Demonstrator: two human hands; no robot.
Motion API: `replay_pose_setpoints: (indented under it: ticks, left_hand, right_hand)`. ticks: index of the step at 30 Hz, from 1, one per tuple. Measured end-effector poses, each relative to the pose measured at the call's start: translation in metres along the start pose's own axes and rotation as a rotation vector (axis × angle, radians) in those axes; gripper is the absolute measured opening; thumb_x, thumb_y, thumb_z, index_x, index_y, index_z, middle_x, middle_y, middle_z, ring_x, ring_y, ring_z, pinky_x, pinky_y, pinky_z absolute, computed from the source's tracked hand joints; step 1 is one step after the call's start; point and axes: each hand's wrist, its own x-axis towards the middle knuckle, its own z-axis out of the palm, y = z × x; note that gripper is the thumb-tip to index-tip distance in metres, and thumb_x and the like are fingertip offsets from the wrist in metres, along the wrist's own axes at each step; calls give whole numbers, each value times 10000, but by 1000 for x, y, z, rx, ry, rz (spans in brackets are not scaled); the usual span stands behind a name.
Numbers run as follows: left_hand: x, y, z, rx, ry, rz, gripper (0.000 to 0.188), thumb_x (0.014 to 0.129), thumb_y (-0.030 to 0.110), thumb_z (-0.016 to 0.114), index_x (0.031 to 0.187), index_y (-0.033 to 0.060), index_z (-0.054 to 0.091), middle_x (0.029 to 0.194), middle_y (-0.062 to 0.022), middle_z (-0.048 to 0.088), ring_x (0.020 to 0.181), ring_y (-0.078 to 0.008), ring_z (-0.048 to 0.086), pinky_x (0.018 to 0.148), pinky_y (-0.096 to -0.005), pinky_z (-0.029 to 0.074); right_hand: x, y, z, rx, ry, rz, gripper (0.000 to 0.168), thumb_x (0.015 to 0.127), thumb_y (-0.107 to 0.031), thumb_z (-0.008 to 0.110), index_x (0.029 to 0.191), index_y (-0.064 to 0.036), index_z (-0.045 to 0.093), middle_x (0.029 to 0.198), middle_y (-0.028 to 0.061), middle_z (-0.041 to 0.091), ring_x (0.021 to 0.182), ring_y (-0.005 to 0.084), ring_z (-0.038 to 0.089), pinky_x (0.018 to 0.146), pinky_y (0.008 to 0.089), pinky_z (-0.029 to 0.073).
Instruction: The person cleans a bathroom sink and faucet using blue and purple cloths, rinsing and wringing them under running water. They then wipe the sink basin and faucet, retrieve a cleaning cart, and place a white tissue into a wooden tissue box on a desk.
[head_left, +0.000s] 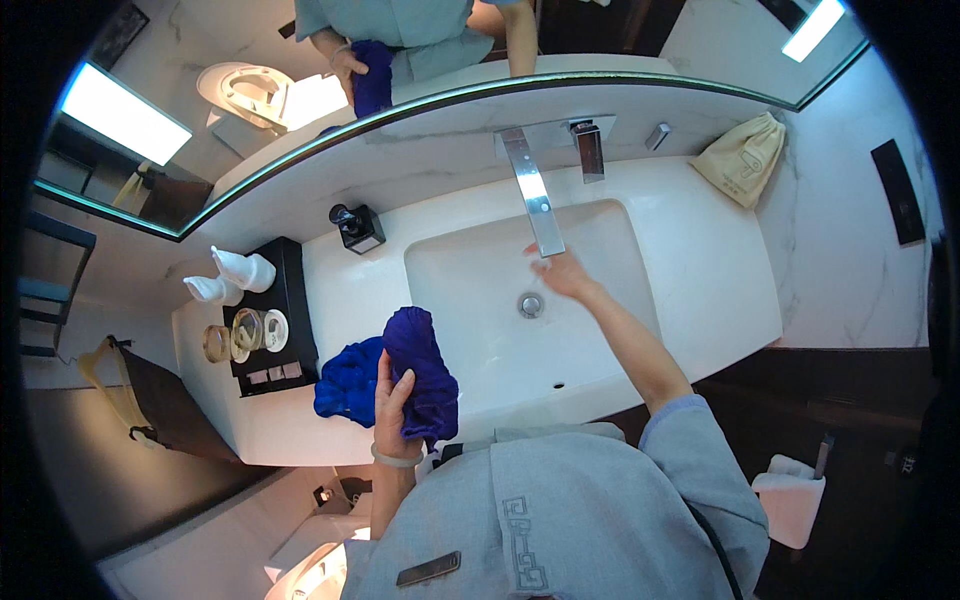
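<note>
My left hand (396, 405) holds a bunched purple cloth (424, 375) above the front left edge of the white sink (480, 330). Just behind it a crumpled blue cloth (349, 382) lies on the counter. Over the basin, my right hand (559, 271) is under the end of the chrome faucet spout (534, 191), its fingers partly hidden by the spout and apparently apart, with nothing seen in them. Below that hand lies the round metal drain (530, 305). Whether water is running cannot be made out.
On the left, a black tray (292, 300) bears rolled white towels (244, 270) and glasses (247, 328). A black soap dispenser (358, 229) stands behind the basin's left corner. A beige drawstring bag (742, 159) leans in the right corner. The mirror (450, 94) edges the wall above.
</note>
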Motion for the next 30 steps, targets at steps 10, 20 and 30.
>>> replay_pose_setpoints:
  ticks: [10, 20, 30]
  left_hand:
    - [-19, -18, 11, 7, 95, 55, 626, 862, 52, 588, 1421, 69, 308, 1306, -108, 482, 1129, -223, 535, 958, -342, 467]
    - [-20, -20, 13, -36, 91, 60, 622, 869, 69, 587, 1422, 61, 304, 1305, -110, 480, 1133, -222, 532, 964, -334, 461]
    - [-3, -21, 26, -61, 23, -24, 674, 865, -14, 491, 1467, 92, 207, 1327, -129, 457, 1143, -233, 534, 974, -370, 461]
  right_hand:
    - [-1, 2, 5, -505, -395, -504, 194, 811, -64, 549, 988, -93, 623, 1198, 66, 562, 1211, 264, 469, 892, 407, 487]
    - [32, 42, -51, -76, 37, 24, 231, 768, -126, 653, 996, -88, 661, 852, 130, 656, 805, 300, 626, 749, 400, 508]
    - [66, 21, -108, -64, 389, 33, 407, 709, -183, 757, 1038, -15, 586, 934, 140, 608, 902, 290, 576, 834, 398, 461]
